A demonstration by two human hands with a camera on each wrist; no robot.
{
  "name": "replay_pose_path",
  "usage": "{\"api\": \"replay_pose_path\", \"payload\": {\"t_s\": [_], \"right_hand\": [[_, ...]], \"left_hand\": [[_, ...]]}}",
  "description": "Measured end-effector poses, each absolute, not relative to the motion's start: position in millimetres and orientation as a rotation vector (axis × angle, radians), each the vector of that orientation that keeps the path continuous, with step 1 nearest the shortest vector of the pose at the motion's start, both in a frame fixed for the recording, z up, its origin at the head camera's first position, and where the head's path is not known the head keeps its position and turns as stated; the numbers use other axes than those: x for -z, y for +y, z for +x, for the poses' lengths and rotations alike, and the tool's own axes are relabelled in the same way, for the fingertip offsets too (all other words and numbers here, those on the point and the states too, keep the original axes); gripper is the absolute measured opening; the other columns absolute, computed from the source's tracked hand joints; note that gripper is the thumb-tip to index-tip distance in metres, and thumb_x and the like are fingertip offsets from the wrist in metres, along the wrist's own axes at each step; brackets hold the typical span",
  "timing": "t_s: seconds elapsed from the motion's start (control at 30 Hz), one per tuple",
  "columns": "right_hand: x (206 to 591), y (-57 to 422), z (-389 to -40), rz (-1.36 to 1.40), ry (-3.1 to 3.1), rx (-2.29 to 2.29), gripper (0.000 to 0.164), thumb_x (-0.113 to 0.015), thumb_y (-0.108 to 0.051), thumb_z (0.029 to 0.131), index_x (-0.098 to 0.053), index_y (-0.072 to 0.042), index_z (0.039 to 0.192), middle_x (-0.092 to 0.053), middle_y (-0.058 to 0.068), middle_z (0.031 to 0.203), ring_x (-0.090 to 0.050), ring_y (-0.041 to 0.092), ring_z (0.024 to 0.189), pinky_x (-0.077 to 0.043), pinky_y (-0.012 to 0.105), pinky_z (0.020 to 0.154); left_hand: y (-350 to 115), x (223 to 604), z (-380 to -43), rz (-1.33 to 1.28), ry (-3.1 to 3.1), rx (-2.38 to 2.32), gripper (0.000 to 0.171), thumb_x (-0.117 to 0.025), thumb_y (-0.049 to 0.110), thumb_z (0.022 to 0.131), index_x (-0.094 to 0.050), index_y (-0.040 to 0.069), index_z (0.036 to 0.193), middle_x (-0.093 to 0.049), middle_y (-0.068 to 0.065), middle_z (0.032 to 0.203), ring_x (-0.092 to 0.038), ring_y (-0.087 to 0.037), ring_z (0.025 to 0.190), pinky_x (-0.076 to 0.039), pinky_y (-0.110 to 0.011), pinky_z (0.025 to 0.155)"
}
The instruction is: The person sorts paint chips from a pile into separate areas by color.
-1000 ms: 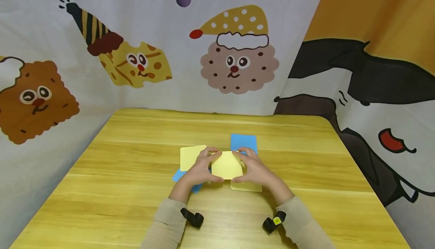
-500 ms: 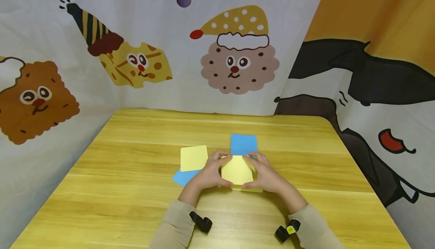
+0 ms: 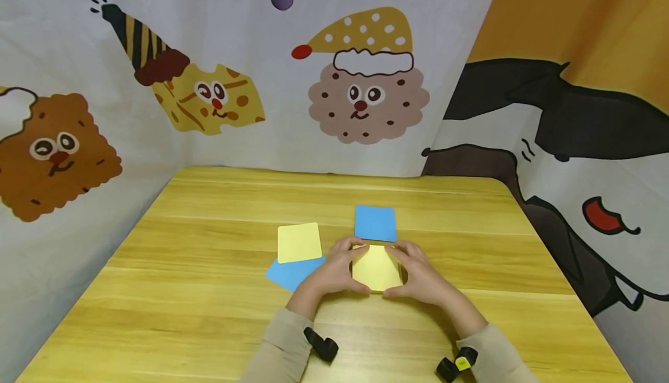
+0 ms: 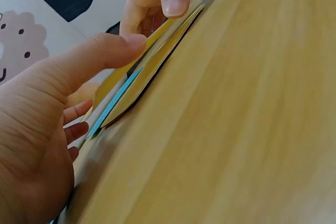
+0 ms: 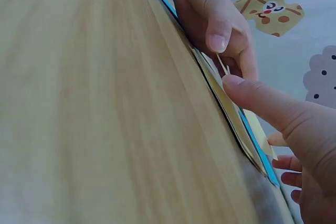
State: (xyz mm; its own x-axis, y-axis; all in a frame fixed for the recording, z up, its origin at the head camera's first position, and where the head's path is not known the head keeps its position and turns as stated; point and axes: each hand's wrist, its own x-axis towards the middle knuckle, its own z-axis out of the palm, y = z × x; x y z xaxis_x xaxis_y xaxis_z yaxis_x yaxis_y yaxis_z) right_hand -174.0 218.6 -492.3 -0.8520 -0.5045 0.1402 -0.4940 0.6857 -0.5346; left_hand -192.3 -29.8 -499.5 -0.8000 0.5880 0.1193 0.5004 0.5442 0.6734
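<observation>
Both hands pinch a yellow square card [image 3: 376, 270] by its sides, thumbs at the near corners and fingers at the far ones. My left hand [image 3: 334, 268] has the left side and my right hand [image 3: 422, 274] the right. In the left wrist view the held card is slightly above another yellow card [image 4: 157, 69] lying on the table, which it covers from above. A blue square card [image 3: 376, 224] lies just beyond the fingertips. To the left, a yellow card [image 3: 299, 242] overlaps a slanted blue card [image 3: 294, 274], partly hidden by the left hand.
The cards lie on a wood-grain table [image 3: 209, 290]. A printed curtain [image 3: 235, 11] with cartoon figures hangs behind its far edge and along the sides. Black wrist cameras are strapped to both sleeves.
Both hands have carried the yellow card right and toward the person, down over the yellow card on the table. The far blue card and the left pair show more fully now.
</observation>
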Motion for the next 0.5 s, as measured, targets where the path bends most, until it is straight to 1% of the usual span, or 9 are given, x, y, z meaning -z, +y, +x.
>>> {"api": "replay_pose_path", "payload": {"t_s": [0.17, 0.3, 0.5], "right_hand": [[495.7, 220.7, -172.7, -0.817, 2.866, 0.893, 0.106, -0.078, -0.063, 0.065, -0.041, -0.005, 0.146, -0.034, 0.017, 0.144, -0.027, 0.038, 0.132, -0.032, 0.063, 0.097], [497.3, 221.8, -171.8, -0.813, 2.864, 0.887, 0.104, -0.079, -0.061, 0.066, -0.041, -0.004, 0.145, -0.035, 0.020, 0.142, -0.029, 0.039, 0.130, -0.033, 0.063, 0.096], [497.7, 221.7, -171.2, -0.817, 2.848, 0.905, 0.102, -0.079, -0.057, 0.068, -0.040, -0.003, 0.146, -0.034, 0.022, 0.142, -0.029, 0.040, 0.129, -0.033, 0.063, 0.095]], "left_hand": [[-26.7, 500.6, -191.2, 0.968, 2.700, -1.018, 0.096, -0.085, 0.047, 0.068, -0.043, 0.008, 0.145, -0.033, -0.004, 0.146, -0.024, -0.026, 0.136, -0.023, -0.053, 0.108], [-25.2, 501.1, -190.7, 0.972, 2.716, -0.974, 0.095, -0.084, 0.047, 0.068, -0.044, 0.008, 0.144, -0.033, -0.004, 0.147, -0.024, -0.026, 0.137, -0.020, -0.051, 0.109], [-24.1, 500.3, -189.6, 0.980, 2.757, -0.892, 0.093, -0.083, 0.048, 0.069, -0.045, 0.007, 0.143, -0.036, -0.005, 0.146, -0.027, -0.025, 0.136, -0.020, -0.049, 0.110]]}}
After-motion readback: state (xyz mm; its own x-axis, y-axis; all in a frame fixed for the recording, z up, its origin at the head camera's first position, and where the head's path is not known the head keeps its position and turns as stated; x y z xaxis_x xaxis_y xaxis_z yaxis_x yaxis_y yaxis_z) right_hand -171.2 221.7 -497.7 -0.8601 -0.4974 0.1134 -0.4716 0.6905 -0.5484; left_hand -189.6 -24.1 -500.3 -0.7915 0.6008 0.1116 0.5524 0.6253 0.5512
